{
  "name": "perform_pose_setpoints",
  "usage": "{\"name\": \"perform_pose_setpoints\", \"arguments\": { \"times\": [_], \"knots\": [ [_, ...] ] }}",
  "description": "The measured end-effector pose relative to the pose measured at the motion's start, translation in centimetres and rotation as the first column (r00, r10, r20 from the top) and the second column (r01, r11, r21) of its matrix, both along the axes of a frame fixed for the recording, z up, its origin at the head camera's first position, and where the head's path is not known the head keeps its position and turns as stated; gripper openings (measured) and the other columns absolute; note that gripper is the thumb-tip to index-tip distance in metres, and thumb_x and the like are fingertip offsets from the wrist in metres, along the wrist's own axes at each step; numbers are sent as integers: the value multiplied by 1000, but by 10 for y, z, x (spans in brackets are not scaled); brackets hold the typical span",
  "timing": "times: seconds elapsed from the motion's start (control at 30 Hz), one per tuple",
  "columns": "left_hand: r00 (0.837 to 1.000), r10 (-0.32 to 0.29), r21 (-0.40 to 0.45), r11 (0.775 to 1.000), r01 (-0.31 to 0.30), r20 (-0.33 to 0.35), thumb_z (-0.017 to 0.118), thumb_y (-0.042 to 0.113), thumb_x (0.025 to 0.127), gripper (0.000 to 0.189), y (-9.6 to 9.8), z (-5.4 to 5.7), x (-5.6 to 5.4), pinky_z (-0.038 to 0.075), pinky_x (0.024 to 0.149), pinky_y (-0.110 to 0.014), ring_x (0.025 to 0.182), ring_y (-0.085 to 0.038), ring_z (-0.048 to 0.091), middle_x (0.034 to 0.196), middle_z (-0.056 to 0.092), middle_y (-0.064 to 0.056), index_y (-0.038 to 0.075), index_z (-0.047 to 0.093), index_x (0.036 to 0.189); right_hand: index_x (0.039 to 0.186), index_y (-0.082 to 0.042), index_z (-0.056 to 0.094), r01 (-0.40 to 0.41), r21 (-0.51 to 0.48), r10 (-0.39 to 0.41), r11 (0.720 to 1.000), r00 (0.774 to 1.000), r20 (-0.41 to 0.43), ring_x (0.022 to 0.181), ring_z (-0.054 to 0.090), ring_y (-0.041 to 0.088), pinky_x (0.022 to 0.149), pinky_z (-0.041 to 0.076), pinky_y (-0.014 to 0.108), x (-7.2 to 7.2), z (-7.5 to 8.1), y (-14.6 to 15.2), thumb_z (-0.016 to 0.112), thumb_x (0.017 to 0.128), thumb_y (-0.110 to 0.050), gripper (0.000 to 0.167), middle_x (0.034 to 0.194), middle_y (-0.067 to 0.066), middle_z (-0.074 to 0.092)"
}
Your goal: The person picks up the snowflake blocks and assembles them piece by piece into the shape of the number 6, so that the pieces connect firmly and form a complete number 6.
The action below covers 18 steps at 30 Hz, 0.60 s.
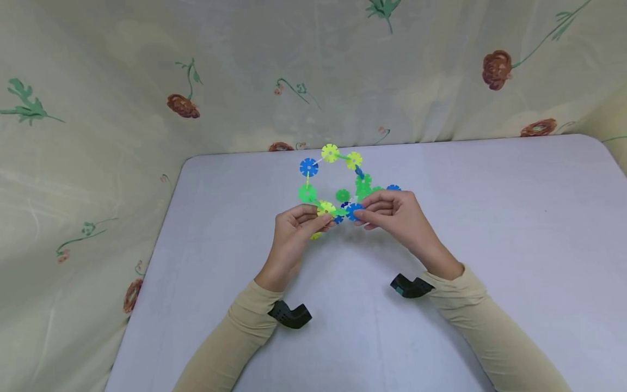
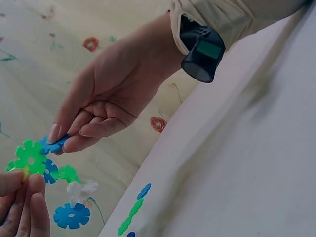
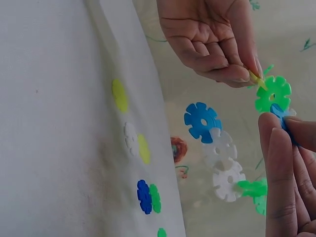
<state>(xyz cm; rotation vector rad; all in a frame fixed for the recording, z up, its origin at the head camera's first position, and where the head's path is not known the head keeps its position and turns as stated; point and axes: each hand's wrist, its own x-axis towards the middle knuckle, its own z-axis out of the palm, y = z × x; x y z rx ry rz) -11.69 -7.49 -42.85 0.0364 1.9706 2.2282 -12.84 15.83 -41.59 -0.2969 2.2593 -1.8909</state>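
My left hand [image 1: 294, 234] pinches a yellow notched disc [image 1: 325, 208] between thumb and fingers. Opposite it, my right hand [image 1: 397, 215] pinches a blue notched disc [image 1: 355, 212]. Between the two lies a green notched disc [image 3: 273, 94]; in the right wrist view the yellow and blue discs meet it, though fingers partly hide how they join. From the held pieces a chain of linked discs loops up and away, with a blue disc [image 1: 308, 167], a yellow disc [image 1: 330, 153] and a green disc [image 1: 307, 193]. White discs [image 3: 228, 180] hang in the chain too.
The table [image 1: 235, 234] has a pale cover. Several more discs lie on it, among them a yellow disc [image 3: 119, 96] and a dark blue disc [image 3: 144, 196]. Flowered cloth [image 1: 245, 71] hangs behind and at the left. Each wrist carries a black camera [image 1: 291, 314].
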Motion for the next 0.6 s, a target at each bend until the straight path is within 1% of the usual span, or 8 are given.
{"name": "perform_pose_setpoints", "arguments": {
  "times": [0.07,0.1,0.23,0.3,0.33,0.47,0.5,0.6],
  "knots": [
    [1000,2,-14,1000,-2,-10,74,5,95,15,-1,0,0,57,97,-62,100,-53,71,90,77,-7,-6,71,104,105,4,72,-1,-4,1,1000,1000,7,84,80,29,75,66,33,0,0,-2,78,94,-15,22,90,12,81],
    [1000,3,-18,1000,-3,-15,74,5,94,15,-2,1,-1,58,96,-62,98,-50,72,89,77,-7,-7,71,103,105,4,72,0,-8,0,1000,1000,10,84,80,29,76,66,32,1,-1,-3,78,94,-14,22,90,12,81],
    [1000,9,-36,999,-10,-29,74,3,94,13,-3,1,-2,60,93,-59,85,-28,78,88,77,-7,-7,71,102,105,6,71,5,-30,-5,1000,1000,13,82,80,25,78,66,31,1,-1,-6,77,94,-12,22,89,13,80],
    [999,13,-43,999,-14,-33,74,3,94,14,-3,1,-2,60,93,-58,83,-23,77,88,78,-8,-7,71,102,104,6,71,14,-42,-14,999,1000,0,81,80,23,78,66,30,2,-2,-7,76,94,-10,20,90,14,80],
    [999,15,-49,999,-16,-35,74,3,94,14,-3,1,-2,61,92,-57,83,-24,78,88,78,-8,-7,71,102,104,7,72,20,-46,-20,999,1000,-9,80,80,22,77,66,31,3,-2,-8,76,94,-9,19,90,15,80],
    [999,21,-48,999,-23,-39,75,3,93,14,-2,1,-2,60,92,-58,88,-37,77,89,78,-11,-8,71,102,103,7,71,40,-61,-42,997,998,-40,80,80,24,75,66,31,5,-2,-13,76,93,-6,17,92,19,79],
    [999,23,-50,998,-25,-41,75,3,93,14,-2,1,-1,61,91,-58,88,-38,77,89,78,-12,-8,71,102,103,7,71,44,-63,-47,997,998,-47,80,80,26,75,66,31,6,-3,-14,76,93,-6,16,92,19,79],
    [999,25,-40,999,-27,-38,75,3,93,16,-2,2,-1,60,92,-60,87,-35,78,89,78,-13,-8,70,103,103,7,71,54,-72,-58,996,996,-62,80,80,25,74,66,30,6,-4,-16,76,93,-6,17,93,19,79]
  ]
}}
